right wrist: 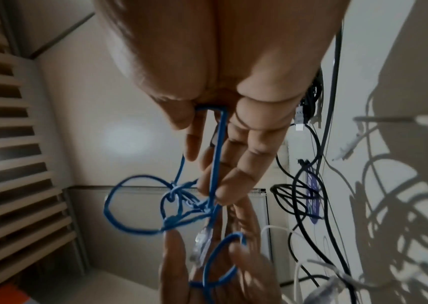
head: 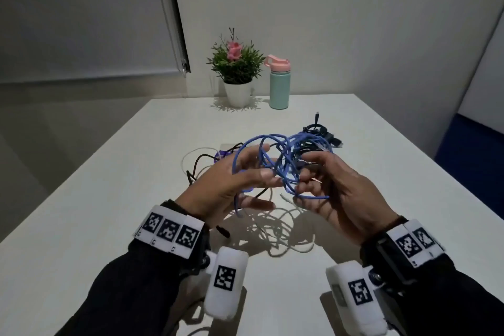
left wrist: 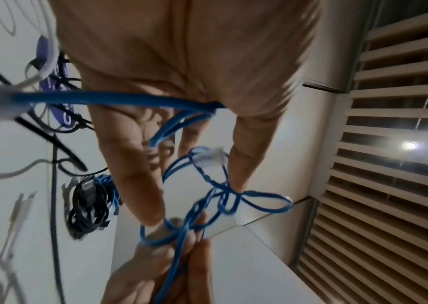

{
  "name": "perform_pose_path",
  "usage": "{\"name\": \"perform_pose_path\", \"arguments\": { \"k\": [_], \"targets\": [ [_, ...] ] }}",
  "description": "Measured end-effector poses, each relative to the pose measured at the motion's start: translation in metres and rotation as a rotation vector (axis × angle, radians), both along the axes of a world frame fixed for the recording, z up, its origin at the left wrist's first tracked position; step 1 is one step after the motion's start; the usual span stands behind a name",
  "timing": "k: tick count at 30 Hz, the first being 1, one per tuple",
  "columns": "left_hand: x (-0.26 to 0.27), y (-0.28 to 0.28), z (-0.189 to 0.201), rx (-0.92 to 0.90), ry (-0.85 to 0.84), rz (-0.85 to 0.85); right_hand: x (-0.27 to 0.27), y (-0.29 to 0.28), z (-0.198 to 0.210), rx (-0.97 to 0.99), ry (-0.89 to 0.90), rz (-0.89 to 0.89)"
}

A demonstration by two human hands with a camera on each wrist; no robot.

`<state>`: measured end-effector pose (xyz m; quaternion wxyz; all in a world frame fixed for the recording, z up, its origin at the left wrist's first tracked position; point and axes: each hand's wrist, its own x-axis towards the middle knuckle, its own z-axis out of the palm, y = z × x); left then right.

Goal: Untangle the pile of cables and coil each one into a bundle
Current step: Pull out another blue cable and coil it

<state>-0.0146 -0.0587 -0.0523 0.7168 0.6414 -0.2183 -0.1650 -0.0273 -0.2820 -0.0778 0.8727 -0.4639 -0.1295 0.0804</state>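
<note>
A tangled blue network cable (head: 283, 150) hangs in loops between my two hands, above the white table (head: 109, 213). My left hand (head: 267, 176) has loops slung round its spread fingers, and its middle fingers (left wrist: 161, 152) curl on a strand. My right hand (head: 305, 174) pinches the blue cable (right wrist: 119, 205) between thumb and fingers (right wrist: 223, 185), just beside a knot. A clear plug (left wrist: 213, 156) dangles between the hands. On the table behind lie a black cable bundle (head: 319, 131), a loose black cable (head: 201, 158) and a white cable (head: 191, 155).
A potted plant (head: 237, 71) and a mint bottle with a pink lid (head: 279, 84) stand at the table's far edge. A small purple item (head: 223, 154) lies among the loose cables. More white cable (head: 300, 248) lies under my hands.
</note>
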Motion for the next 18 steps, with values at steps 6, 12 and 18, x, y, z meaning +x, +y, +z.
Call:
{"name": "perform_pose_path", "arguments": {
  "k": [6, 12, 18],
  "targets": [
    [-0.001, -0.011, -0.015, 0.078, -0.074, 0.279, -0.006, 0.006, 0.0, -0.154, 0.027, -0.079],
    [0.014, 0.001, -0.015, -0.123, 0.159, 0.426, 0.004, -0.016, 0.011, 0.165, 0.081, -0.217],
    [0.004, 0.007, -0.012, -0.583, 0.408, 0.023, 0.007, -0.013, 0.0, -0.034, 0.176, -0.256]
  ]
}}
